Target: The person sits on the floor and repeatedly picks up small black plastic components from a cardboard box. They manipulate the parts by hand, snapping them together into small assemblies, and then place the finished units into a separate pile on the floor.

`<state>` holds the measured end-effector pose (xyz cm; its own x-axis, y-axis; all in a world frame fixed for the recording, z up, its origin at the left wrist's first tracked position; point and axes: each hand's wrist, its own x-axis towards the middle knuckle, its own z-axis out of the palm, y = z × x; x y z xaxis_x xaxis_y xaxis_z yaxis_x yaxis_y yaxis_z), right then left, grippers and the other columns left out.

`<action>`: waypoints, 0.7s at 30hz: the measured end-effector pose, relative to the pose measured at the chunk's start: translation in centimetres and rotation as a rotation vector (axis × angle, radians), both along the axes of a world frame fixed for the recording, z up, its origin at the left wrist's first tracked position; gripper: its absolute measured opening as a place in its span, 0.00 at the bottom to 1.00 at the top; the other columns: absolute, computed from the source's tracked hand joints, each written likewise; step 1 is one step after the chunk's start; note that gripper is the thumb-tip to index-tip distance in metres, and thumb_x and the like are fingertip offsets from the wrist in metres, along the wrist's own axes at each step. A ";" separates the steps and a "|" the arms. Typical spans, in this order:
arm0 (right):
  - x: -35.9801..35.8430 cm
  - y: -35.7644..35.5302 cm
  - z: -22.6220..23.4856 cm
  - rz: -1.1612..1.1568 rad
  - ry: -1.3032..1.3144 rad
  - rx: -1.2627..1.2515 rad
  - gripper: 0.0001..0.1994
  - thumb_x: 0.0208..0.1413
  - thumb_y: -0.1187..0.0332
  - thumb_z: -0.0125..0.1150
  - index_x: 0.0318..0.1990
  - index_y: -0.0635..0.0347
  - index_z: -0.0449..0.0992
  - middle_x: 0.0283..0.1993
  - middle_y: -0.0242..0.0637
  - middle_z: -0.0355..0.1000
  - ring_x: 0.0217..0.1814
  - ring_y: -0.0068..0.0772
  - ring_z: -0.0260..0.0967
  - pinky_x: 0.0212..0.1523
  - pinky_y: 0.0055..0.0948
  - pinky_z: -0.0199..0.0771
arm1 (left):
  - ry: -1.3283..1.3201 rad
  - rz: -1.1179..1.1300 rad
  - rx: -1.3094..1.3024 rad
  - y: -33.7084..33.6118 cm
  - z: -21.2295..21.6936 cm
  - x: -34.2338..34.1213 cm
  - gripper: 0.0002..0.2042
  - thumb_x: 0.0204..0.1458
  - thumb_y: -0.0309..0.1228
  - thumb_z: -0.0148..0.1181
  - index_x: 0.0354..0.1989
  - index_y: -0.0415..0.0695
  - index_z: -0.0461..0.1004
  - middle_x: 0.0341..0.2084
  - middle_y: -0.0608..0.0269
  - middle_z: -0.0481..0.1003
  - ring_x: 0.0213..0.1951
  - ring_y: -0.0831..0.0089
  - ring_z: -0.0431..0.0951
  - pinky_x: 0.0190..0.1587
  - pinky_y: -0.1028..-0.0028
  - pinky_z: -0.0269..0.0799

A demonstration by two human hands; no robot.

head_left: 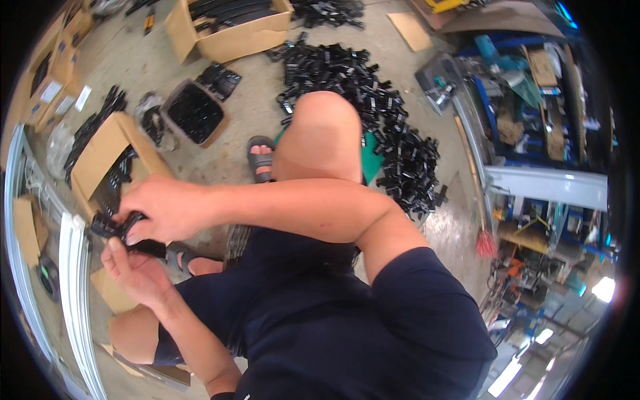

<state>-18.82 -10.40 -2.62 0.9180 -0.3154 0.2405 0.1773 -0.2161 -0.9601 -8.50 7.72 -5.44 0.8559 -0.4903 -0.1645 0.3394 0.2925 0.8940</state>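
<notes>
i note both hands closed on one black plastic part [123, 230] at my left knee: right hand [163, 207] pinching it from above, left hand [133, 270] cupping it below. judged midway: a large pile of black parts [373, 100] remains on the floor ahead, boxes [110, 157] partly filled.

A grey concrete floor [200, 60] carries open cardboard boxes [230, 30] and a heap of black parts [373, 100]; cluttered blue shelving [533, 113] stands beside, daylight beyond.
</notes>
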 end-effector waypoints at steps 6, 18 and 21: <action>-1.3 -0.1 3.9 -0.201 -0.035 -0.106 0.14 0.53 0.65 0.68 0.42 0.66 0.83 0.39 0.53 0.79 0.46 0.56 0.77 0.51 0.47 0.76 | -0.014 -0.165 -0.117 -2.0 3.0 -0.1 0.14 0.70 0.35 0.53 0.57 0.38 0.70 0.51 0.53 0.77 0.54 0.66 0.78 0.56 0.63 0.76; -29.2 -13.9 12.1 -1.197 0.200 -0.307 0.15 0.61 0.63 0.68 0.48 0.64 0.83 0.33 0.34 0.80 0.29 0.21 0.77 0.30 0.22 0.77 | -0.001 -0.272 -0.127 -1.4 5.3 -2.1 0.14 0.73 0.34 0.47 0.56 0.36 0.68 0.67 0.37 0.65 0.65 0.53 0.72 0.64 0.59 0.74; -40.2 -15.1 4.9 -1.359 0.628 -0.224 0.14 0.60 0.61 0.68 0.45 0.64 0.84 0.30 0.34 0.79 0.28 0.22 0.77 0.31 0.25 0.77 | 0.049 -0.297 -0.126 -0.6 5.2 -2.1 0.16 0.73 0.39 0.47 0.56 0.37 0.69 0.63 0.39 0.70 0.61 0.56 0.75 0.61 0.59 0.75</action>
